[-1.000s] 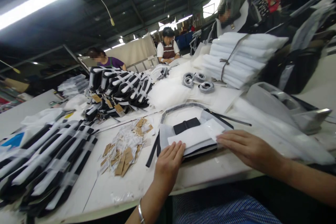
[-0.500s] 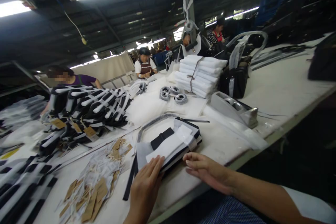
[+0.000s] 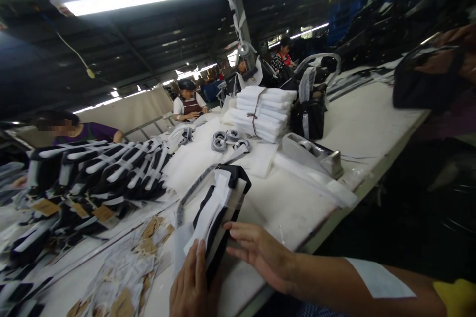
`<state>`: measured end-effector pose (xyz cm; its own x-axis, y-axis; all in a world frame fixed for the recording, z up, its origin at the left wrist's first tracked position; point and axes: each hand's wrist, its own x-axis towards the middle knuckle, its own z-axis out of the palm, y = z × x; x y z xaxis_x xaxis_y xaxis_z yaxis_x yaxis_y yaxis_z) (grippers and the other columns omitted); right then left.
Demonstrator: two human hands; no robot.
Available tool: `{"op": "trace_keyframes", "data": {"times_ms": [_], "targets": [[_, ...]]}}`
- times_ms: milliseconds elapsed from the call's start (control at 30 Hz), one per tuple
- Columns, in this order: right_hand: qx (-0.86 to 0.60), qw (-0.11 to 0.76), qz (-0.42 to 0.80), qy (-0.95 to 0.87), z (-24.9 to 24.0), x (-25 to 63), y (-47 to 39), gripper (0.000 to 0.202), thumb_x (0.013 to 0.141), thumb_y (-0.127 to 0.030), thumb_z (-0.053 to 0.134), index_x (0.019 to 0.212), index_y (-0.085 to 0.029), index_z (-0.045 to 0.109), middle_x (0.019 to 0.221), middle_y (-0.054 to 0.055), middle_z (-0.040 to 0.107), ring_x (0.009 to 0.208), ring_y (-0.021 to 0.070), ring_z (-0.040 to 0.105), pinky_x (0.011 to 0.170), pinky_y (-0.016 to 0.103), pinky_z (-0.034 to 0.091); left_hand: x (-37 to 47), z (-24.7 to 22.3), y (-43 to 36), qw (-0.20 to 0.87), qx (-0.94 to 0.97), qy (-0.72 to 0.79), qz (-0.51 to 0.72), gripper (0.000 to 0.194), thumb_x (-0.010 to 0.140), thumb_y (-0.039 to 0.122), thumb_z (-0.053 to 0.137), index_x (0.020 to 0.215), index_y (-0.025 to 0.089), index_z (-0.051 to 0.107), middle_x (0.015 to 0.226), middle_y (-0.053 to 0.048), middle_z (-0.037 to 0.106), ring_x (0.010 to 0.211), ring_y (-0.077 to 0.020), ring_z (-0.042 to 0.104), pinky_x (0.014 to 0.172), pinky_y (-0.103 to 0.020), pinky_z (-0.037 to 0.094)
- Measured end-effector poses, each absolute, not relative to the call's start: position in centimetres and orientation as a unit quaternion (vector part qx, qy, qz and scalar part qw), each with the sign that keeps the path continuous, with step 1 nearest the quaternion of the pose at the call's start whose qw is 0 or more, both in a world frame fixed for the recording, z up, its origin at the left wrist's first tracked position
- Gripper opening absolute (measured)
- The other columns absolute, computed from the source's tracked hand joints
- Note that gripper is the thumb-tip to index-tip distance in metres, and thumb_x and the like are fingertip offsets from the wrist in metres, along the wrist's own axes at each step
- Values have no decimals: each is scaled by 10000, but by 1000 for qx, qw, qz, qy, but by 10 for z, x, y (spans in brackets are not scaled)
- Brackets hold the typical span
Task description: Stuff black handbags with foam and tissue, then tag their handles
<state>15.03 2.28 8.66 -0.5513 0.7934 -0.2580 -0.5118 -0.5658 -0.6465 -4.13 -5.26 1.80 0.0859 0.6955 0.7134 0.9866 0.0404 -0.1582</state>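
Observation:
A black bag with white wrapping strips stands tilted on the white table, its side facing me. My left hand presses against the near end of the bag, fingers extended over the white strip; its thumb is hidden. At the bag's right side is my right hand, with fingers spread and the tips at or close to its surface. A strap wrapped in clear film curves away on the bag's left.
Paper tags lie left, below piled wrapped black bags. Beyond are rolled straps, a tied white stack and a tape dispenser. Several people work around; someone's hands touch a dark bag at far right.
The bag has been tipped up from lying flatter, and its side now shows. Both my hands have shifted with it. The view has turned right, bringing another person's hands into sight.

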Motion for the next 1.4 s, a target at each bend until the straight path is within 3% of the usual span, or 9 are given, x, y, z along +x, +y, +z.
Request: {"op": "trace_keyframes", "data": {"times_ms": [133, 300, 433, 567, 733, 1033, 1167, 1300, 1400], "targets": [[-282, 311, 726, -545, 77, 180, 53, 350, 761, -410, 738, 1048, -210, 745, 1099, 59, 717, 1162, 273, 605, 1035, 424, 465, -48, 11, -49, 322, -661, -638, -228, 750, 967, 211, 541, 1589, 272, 128, 1323, -118, 649, 1022, -270, 716, 769, -377, 586], [-337, 383, 131, -850, 73, 281, 116, 295, 950, -279, 513, 1154, -191, 709, 1205, 135, 695, 1161, 281, 613, 1052, 486, 460, -57, 2, -50, 293, -671, -642, -227, 728, 966, 191, 514, 1585, 295, 147, 1400, -98, 586, 1102, -292, 686, 794, -402, 604], [-477, 259, -90, -835, 71, 348, 152, 293, 959, -262, 501, 1120, -106, 690, 1145, 191, 697, 1093, 334, 636, 957, 512, 501, -52, 2, -50, 277, -660, -655, -242, 719, 967, 206, 518, 1581, 322, 161, 1433, -79, 557, 1117, -291, 678, 817, -404, 599], [-547, 122, -101, -822, 66, 366, 160, 261, 937, -164, 481, 869, -112, 728, 880, 174, 737, 872, 331, 685, 757, 434, 524, -46, 8, -49, 277, -658, -656, -244, 717, 969, 197, 519, 1578, 336, 167, 1425, -69, 569, 1110, -283, 682, 823, -399, 598], [-577, 131, -106, -799, 71, 361, 163, 300, 956, -250, 502, 830, -148, 755, 842, 158, 741, 773, 303, 690, 649, 352, 461, -44, 10, -49, 282, -652, -658, -249, 722, 965, 207, 530, 1576, 335, 167, 1412, -70, 582, 1108, -284, 684, 821, -398, 600], [-553, 209, -66, -804, 87, 350, 162, 319, 977, -357, 476, 965, -220, 764, 990, 87, 766, 901, 289, 697, 735, 362, 499, -44, 9, -51, 269, -654, -666, -237, 704, 970, 224, 523, 1576, 333, 183, 1428, -70, 570, 1117, -284, 679, 840, -402, 589], [-428, 226, 87, -871, 84, 328, 128, 323, 983, -316, 436, 1032, -183, 726, 1055, 102, 749, 986, 260, 694, 884, 376, 519, -40, 11, -51, 267, -641, -677, -243, 686, 975, 239, 521, 1575, 325, 201, 1431, -75, 568, 1113, -291, 677, 851, -417, 578], [-293, 135, 302, -897, 77, 306, 95, 261, 960, -370, 528, 976, -226, 744, 932, 42, 764, 873, 200, 717, 823, 295, 552, -37, 14, -52, 260, -630, -686, -255, 695, 969, 224, 528, 1571, 345, 204, 1435, -54, 566, 1120, -282, 672, 865, -407, 567], [-371, 222, 242, -869, 61, 295, 97, 358, 997, -418, 461, 1088, -190, 722, 1092, 99, 743, 1023, 231, 695, 937, 361, 539, -37, 13, -52, 261, -634, -681, -257, 695, 965, 212, 533, 1570, 337, 216, 1438, -54, 565, 1146, -275, 660, 871, -387, 562]]}}
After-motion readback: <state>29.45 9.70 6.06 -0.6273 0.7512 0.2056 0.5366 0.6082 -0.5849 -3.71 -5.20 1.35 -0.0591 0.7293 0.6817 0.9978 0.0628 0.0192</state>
